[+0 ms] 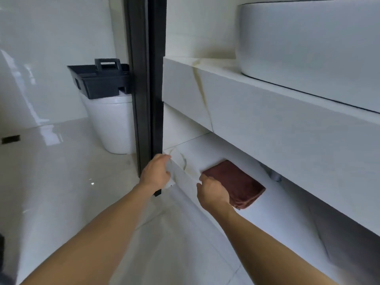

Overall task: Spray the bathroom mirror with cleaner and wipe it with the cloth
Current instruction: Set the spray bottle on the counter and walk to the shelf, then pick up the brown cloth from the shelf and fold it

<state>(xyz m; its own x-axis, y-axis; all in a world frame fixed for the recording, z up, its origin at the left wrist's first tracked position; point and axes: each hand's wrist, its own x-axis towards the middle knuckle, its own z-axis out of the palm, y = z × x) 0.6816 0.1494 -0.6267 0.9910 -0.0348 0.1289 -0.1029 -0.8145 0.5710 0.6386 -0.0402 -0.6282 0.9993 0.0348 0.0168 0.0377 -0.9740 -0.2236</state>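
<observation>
Right hand (212,193) is curled over the near edge of the folded maroon cloth (239,185), thumb side up; it looks like a grip, though the fingertips are hidden under the fold, so I cannot tell how firmly they pinch. Left hand (157,171) rests at the corner edge of the lower marble shelf (191,159), fingers loosely bent round the lip, nothing carried (bracing, probably).

Step in hand, as I judge it: fetching the cloth, well ahead of any wiping. No spray bottle and no mirror in view. The next move calls for lifting the cloth clear of the shelf without snagging it under the counter overhang, then finding the cleaner.

Cloth lies flat on the shelf, just beyond the right fingers, under the thick white counter (267,112). Up and right of both hands a white basin (308,38) sits on that counter. Left of the left fingers stands a black door frame (147,89); past it a white toilet (111,124) with a dark caddy (100,81) on top. Glossy pale floor tiles (61,182) below.
</observation>
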